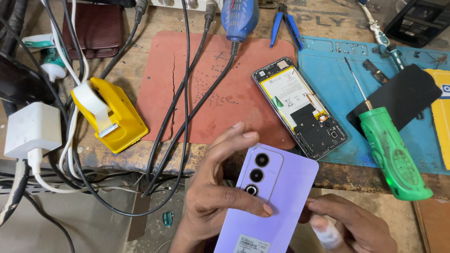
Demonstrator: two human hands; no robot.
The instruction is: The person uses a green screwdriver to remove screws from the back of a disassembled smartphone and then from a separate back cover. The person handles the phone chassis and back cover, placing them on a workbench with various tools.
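From the head camera, the left hand (213,197) grips a lilac phone back cover (272,201) near the bottom middle, fingers wrapped behind its left edge and the thumb pressed across the face just below the three camera rings. The right hand (349,225) is closed around a small white object (326,234), too blurred to identify, held at the cover's lower right edge. Both hands are off the near edge of the desk (140,154), above the floor gap.

As for progress, the cover is already off the phone: the opened phone body (300,107) lies on the desk well apart from the cover, farther off and to the right, its yellow-labelled battery and dark shielding exposed. It straddles the seam between the red mat (206,84) and the blue work mat (337,98). The cover is not refitted.

A green-handled screwdriver (391,150) lies just right of the phone body, with its handle overhanging the desk's near edge. To the left, black cables (183,117) trail across the red mat and drop over the edge beside a yellow tape dispenser (110,115) and a white charger block (33,129). The freest room is the stretch of red mat between the cables and the phone body; blue pliers (286,26) lie at the far side.
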